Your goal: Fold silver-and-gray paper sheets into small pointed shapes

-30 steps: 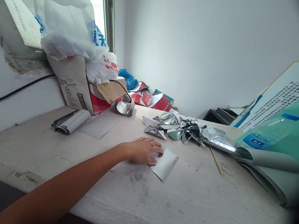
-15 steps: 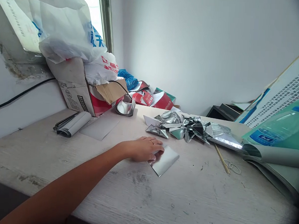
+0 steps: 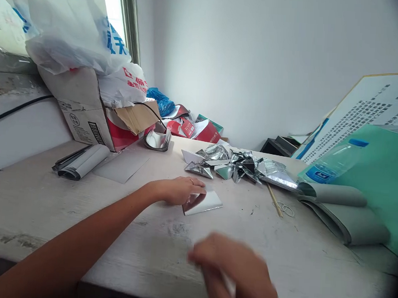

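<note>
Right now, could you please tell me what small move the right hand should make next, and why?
Probably bring the right hand forward to the near edge of the silver sheet: the left hand is at the sheet's left side, while the right is apart from it, nearer the camera. The right hand is too blurred to tell whether it holds anything.

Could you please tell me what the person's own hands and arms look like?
The left forearm shows no sleeve, watch or bracelet. The left hand is ungloved, with a thin, gold-looking ring on one finger. The right hand also looks ungloved, but is too blurred to tell about rings.
</note>
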The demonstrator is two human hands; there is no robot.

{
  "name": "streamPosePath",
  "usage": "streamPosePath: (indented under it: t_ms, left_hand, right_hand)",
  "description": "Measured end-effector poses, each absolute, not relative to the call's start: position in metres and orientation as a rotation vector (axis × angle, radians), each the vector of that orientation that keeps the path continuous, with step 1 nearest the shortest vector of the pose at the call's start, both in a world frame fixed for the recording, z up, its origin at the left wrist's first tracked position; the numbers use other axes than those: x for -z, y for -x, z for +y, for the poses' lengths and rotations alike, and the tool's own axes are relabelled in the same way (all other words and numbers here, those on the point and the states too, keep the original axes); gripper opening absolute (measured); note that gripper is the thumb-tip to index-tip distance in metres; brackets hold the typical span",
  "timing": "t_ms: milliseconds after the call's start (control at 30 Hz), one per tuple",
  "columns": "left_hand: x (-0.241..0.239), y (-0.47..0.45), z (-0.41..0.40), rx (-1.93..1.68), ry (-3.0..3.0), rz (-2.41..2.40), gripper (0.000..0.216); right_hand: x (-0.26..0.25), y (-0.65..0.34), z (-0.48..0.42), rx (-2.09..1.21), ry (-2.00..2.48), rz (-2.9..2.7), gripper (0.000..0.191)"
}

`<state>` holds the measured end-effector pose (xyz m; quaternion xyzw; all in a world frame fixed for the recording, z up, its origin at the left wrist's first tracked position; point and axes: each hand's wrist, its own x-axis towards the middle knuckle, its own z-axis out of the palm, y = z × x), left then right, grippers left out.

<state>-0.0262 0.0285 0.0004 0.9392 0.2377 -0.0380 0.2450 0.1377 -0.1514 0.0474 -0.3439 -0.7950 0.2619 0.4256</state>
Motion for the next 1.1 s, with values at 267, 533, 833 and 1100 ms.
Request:
streamPosePath:
  t_ms: [267, 533, 833, 1100]
  left_hand:
    - [0.008, 0.021, 0.031, -0.195, -2.612, 0.716, 0.038]
    - [0.025, 0.012, 0.036, -0.373, -2.604, 0.915, 0.024]
    - [0.017, 0.014, 0.027, -0.251, -2.677, 0.849, 0.048]
    - [0.020, 0.011, 0.029, -0.336, -2.520, 0.882, 0.028]
  right_hand:
    - [-0.027, -0.208, -0.003, -0.966, 1.402, -2.453, 0.020]
    - [0.003, -0.215, -0.003, -0.772, 1.470, -2.440, 0.040]
    - [0.004, -0.231, -0.006, -0.877, 1.547, -2.323, 0.030]
    - [0.005, -0.234, -0.004, -0.856, 1.480, -2.344, 0.026]
